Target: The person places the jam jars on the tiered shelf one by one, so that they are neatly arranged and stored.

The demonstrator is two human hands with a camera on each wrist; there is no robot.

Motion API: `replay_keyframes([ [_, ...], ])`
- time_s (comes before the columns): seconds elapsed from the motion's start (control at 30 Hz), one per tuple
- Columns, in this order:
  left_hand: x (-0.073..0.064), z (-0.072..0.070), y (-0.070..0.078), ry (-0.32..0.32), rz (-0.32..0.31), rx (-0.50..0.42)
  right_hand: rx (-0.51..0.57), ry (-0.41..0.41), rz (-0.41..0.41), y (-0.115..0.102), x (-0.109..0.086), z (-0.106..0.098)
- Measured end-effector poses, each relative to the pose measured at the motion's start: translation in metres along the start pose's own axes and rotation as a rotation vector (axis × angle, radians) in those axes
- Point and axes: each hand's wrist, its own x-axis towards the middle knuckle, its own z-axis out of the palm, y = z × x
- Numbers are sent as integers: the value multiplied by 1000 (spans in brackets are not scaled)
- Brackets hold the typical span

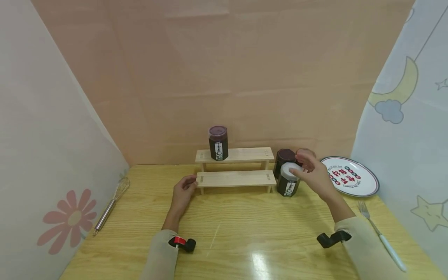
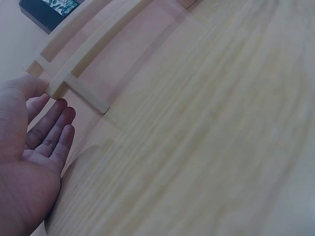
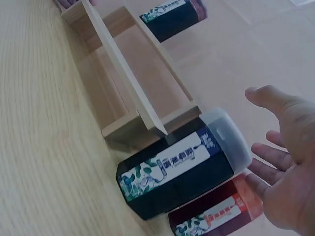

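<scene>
My left hand (image 1: 182,193) grips the left end of the lower step of a two-step wooden rack (image 1: 236,178). In the left wrist view its thumb lies at the board's end and the other fingers stretch below. Beside the rack's right end stands a dark jar with a white lid (image 1: 289,181). My right hand (image 1: 317,177) hovers by that lid, fingers spread and nothing in its grasp. Behind are a dark-lidded jar (image 1: 284,158) and an orange-lidded jar (image 3: 216,211), the latter partly hidden by the hand in the head view. A purple-lidded jar (image 1: 218,144) stands on the upper step.
On the right, a white patterned plate (image 1: 350,177) lies near the side wall, with a fork (image 1: 379,233) in front of it. A metal whisk (image 1: 112,205) lies at the table's left. A pinkish-brown sheet (image 1: 245,77) hangs behind the rack.
</scene>
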Motion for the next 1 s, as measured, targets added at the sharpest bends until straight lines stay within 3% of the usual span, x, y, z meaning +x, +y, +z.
replay_keyframes([
  [0.4, -1, -1, 1, -4, -15, -11, 49, -79, 92, 31, -11, 13],
  [0.7, -1, 0, 1, 1, -9, -5, 87, 16, 63, 35, -10, 26],
  [1.0, -1, 1, 1, 3, -6, -2, 41, 83, 59, 37, -11, 34],
])
